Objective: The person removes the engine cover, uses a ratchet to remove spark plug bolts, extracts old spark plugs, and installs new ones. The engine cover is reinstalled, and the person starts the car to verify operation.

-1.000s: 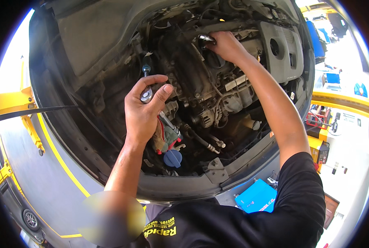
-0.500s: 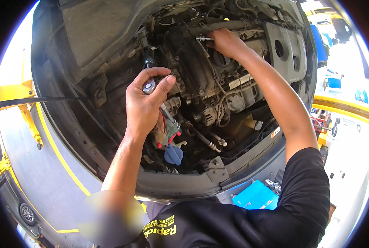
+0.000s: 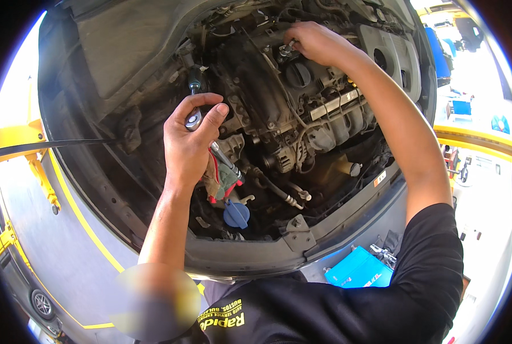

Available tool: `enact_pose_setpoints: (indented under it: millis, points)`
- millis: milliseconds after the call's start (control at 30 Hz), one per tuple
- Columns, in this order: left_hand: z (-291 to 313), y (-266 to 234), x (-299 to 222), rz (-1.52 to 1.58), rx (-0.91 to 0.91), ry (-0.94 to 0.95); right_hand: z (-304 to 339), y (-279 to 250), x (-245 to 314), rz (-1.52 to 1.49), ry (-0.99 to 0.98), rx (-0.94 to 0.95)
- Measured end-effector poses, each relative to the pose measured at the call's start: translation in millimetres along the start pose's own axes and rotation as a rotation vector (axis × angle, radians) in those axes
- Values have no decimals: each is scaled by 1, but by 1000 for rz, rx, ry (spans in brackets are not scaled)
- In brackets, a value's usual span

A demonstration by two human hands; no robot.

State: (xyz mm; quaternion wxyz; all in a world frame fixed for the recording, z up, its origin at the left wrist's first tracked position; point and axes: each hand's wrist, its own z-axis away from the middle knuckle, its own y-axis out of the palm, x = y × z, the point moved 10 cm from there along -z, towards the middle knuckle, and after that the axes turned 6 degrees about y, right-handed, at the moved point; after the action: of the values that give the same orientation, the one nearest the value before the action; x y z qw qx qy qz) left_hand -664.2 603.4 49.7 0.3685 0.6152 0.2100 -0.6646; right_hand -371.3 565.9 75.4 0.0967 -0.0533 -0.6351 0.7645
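A workshop floor (image 3: 78, 246) with yellow lines spreads left of an open engine bay (image 3: 259, 252); the right background is washed out by glare. The left hand (image 3: 188, 143) is curled around one ratchet (image 3: 193, 119), thumb and forefinger tips a little apart; its palm hides the middle of the tool, and the lower fingers cannot be seen. At the far side, the right hand (image 3: 319, 45) pinches one small metal piece (image 3: 287, 50) over the engine; its lower end blends with the parts beneath. Counted: one black round cap (image 3: 297, 74), one blue cap (image 3: 236, 214) near the front, one bright blue box (image 3: 356, 268), partly cut off by the sleeve (image 3: 430, 252).
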Motion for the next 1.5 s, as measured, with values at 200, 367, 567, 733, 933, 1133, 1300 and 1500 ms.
enact_pose_setpoints:
  millis: [200,367,567,733,933,1133,1300,1500]
  points:
    - [1,3,1,15,22,3,-15,-3,29,222,-102,29]
    - [1,4,1,44,41,8,-21,-5,33,184,-6,158]
    - [-1,4,1,39,47,16,-19,-9,23,211,63,97]
    - [-1,4,-3,33,39,47,-22,-4,27,264,-87,159]
    - [1,6,0,45,65,-4,-19,-22,38,178,-171,-8]
    - [1,7,1,17,66,3,-17,-4,21,243,33,206]
    - [1,8,1,60,84,-7,-15,-9,23,223,42,215]
    - [1,6,1,36,77,6,-19,-1,15,306,-26,258]
